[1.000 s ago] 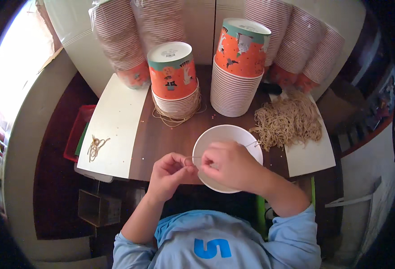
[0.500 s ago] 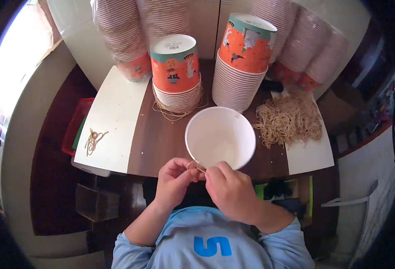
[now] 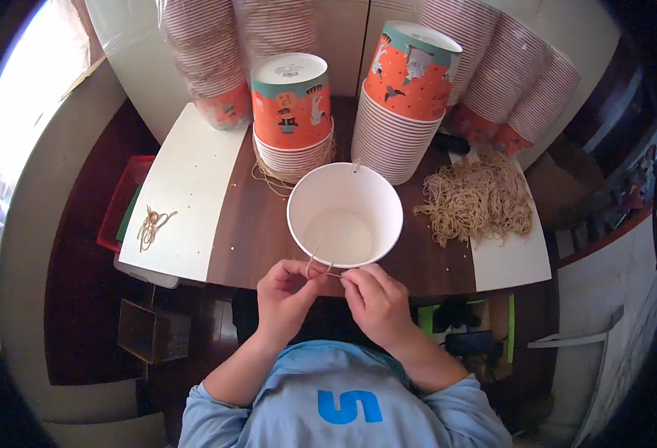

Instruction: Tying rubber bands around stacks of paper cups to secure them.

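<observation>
A white paper bucket (image 3: 380,216) stands mouth up at the table's near edge, its inside in view. Thin beige cord (image 3: 331,273) runs at its near rim, with a small loop rising by my left fingers. My left hand (image 3: 287,300) pinches this cord between thumb and fingers. Close beside it, my right hand (image 3: 379,302) grips the cord's other part with thumb and forefinger. On the bucket's far rim a bit of cord (image 3: 356,167) shows at a small hole. Whether the near cord is knotted cannot be made out.
Two upside-down bucket stacks, an orange-printed one (image 3: 291,112) and a taller one (image 3: 403,97), stand behind. A tangled cord heap (image 3: 477,198) lies right; a small cord bundle (image 3: 151,226) lies left. Wrapped bucket stacks (image 3: 205,60) line the back. A red crate (image 3: 124,201) sits beyond the left edge.
The bucket has shifted left and turned, so its far rim's cord shows. My right hand has drawn slightly away from the rim, and a cord loop now stands up by my left fingers.
</observation>
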A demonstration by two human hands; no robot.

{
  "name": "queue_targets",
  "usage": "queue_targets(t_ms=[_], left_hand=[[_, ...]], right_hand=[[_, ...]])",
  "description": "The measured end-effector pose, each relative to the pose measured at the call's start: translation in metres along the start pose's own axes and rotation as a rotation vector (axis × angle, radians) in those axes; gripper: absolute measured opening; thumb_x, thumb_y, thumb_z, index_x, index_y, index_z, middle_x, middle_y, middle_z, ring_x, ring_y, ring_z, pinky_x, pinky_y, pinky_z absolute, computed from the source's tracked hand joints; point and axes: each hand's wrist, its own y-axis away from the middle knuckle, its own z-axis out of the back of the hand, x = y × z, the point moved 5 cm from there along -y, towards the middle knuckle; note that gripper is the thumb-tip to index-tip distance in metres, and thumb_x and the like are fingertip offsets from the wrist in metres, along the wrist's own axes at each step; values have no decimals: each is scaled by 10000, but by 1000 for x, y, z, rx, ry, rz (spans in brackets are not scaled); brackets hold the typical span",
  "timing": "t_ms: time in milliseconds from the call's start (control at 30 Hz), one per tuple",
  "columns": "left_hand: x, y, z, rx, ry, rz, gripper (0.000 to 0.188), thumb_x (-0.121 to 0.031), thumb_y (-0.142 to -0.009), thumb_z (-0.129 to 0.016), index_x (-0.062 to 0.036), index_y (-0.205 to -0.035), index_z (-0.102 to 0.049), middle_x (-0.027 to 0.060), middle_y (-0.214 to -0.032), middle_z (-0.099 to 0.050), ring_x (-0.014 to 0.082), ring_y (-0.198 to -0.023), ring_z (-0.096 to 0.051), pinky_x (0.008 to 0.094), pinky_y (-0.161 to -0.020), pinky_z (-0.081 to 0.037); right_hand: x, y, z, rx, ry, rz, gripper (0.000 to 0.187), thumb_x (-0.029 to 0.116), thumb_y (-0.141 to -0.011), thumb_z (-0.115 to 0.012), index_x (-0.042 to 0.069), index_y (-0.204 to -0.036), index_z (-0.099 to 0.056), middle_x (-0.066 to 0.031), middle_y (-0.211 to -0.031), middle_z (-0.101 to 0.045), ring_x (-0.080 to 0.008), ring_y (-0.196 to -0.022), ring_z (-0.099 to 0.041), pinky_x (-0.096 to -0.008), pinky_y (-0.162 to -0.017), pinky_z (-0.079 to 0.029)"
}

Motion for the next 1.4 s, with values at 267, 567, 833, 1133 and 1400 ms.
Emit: queue_targets(t_ms=[267, 567, 833, 1133, 1400], left_hand=[[-1, 8, 2, -166, -125, -97, 103, 25, -843, -632, -1, -903, -553, 100, -926, -656, 133, -826, -629, 262, -763, -522], [7, 8, -2, -181, 444, 170, 94, 39, -863, -589, 6, -919, -522, 129, -885, -642, 196, -812, -663, 330, -728, -571], [3, 16, 6, -211, 358, 74, 94, 46, -857, -595, 10, -904, -521, 121, -876, -633, 190, -776, -663, 336, -694, -582], [-2, 23, 10, -209, 173, -99, 101, 32, -857, -618, 3, -894, -529, 121, -878, -655, 175, -775, -661, 282, -722, -554], [-17, 25, 12, -152, -290, -349, 149, 89, -834, -600, 18, -963, -619, 107, -938, -620, 148, -815, -634, 232, -721, -518]], right_hand=[[2, 5, -18, -61, 55, 9, 161, 15, -749, -682, 39, -899, -627, -86, -834, -615, -272, -683, -629, -355, -587, -508], [-5, -5, -30, 39, -278, -129, 204, 5, -794, -610, 13, -996, -633, -112, -912, -635, -246, -762, -653, -316, -656, -529], [-21, 8, -51, 283, -1101, -713, 190, 48, -884, -554, -38, -1020, -655, -86, -959, -678, -126, -822, -635, -274, -765, -514], [-22, 17, -75, 238, -1464, -972, 173, 155, -891, -586, 12, -933, -673, -52, -887, -684, -125, -807, -635, -269, -775, -498], [-20, 22, -79, 266, -1505, -997, 170, 164, -890, -577, 41, -965, -666, -49, -908, -676, -136, -840, -622, -288, -779, -478]])
